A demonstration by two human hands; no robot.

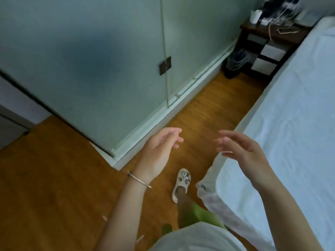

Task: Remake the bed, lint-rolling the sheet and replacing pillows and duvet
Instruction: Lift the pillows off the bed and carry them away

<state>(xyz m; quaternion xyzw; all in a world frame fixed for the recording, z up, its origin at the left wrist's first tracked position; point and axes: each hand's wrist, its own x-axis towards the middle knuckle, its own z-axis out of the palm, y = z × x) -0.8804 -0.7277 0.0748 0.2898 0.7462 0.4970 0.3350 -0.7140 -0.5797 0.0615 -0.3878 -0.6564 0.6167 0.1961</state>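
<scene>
Left hand (159,151): released, fingers loose, holding nothing above the brown wooden floor (63,187).
Right hand (241,147): likewise released and empty, hovering at the bed's corner, probably between jobs.
Pale blue fitted sheet (290,124): spread bare across the bed on the right; no pillows or duvet in view.

The bed (299,109) is covered by a pale blue cloth sheet (282,142), matt and lightly creased. The floor (59,187) is laid in warm brown wood with a faint sheen. The wardrobe doors (90,57) are finished in smooth, matt pale green, with a dark metal handle plate (165,65). A thin, shiny metal bangle (138,179) is worn on the left wrist. The clog (181,184) appears moulded from matt white plastic. The nightstand (268,44) is made of dark wood.
</scene>
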